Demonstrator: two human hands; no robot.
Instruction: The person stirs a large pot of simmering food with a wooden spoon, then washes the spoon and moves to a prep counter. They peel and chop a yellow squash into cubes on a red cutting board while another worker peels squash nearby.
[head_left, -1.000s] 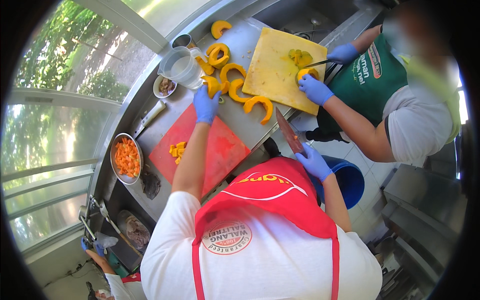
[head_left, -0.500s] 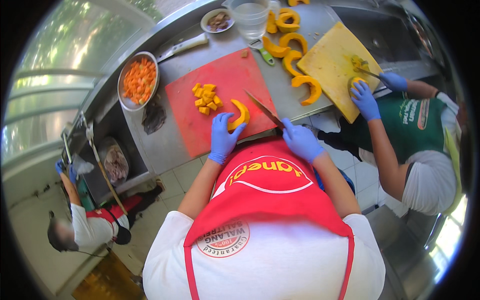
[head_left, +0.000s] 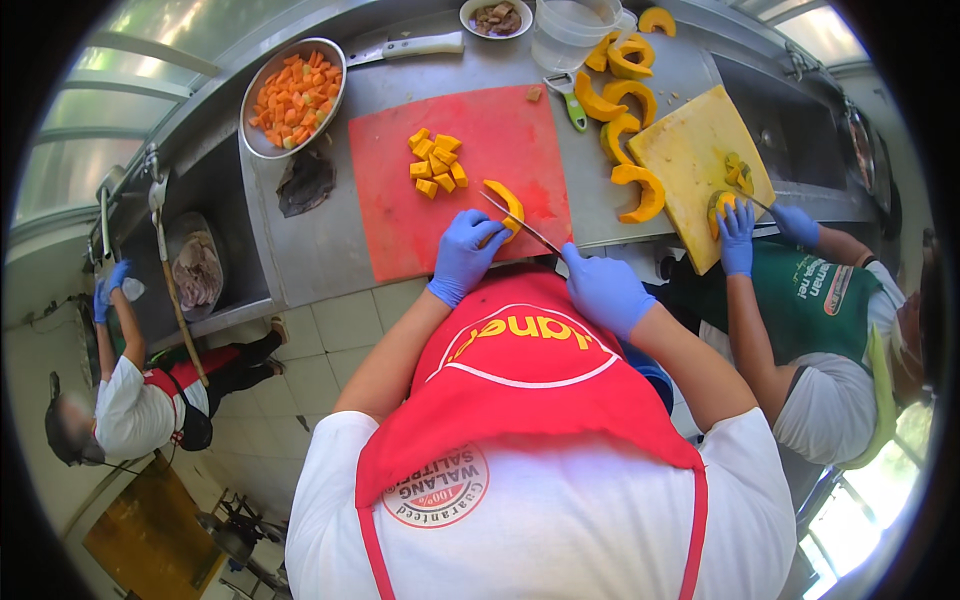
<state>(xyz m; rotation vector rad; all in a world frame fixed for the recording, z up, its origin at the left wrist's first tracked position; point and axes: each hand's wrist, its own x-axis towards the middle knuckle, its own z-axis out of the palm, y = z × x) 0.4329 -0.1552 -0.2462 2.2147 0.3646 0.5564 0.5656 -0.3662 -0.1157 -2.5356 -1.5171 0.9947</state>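
On the red cutting board [head_left: 390, 225] lies a curved slice of orange squash [head_left: 506, 203]. My blue-gloved left hand [head_left: 466, 255] grips its near end with bent fingers. A knife [head_left: 520, 223] is held by its handle in my gloved right hand [head_left: 606, 287], its blade slanting across to the squash slice. From this view I cannot tell whether the edge has entered the flesh. Just beyond my left hand sits a small heap of squash cubes [head_left: 436, 163]. A small brown piece [head_left: 534, 93] rests near the board's far edge.
A bowl of orange chunks [head_left: 297, 100] and a white-handled knife [head_left: 405, 47] are at far left. A green peeler [head_left: 569, 101], a clear pitcher [head_left: 575, 35] and squash slices [head_left: 640, 192] stand right. A co-worker cuts at the yellow board [head_left: 690, 150]; another person [head_left: 150, 385] stands left.
My right hand has brought the knife blade over to the squash slice. The slice has turned more upright under my left hand. The whole view has shifted.
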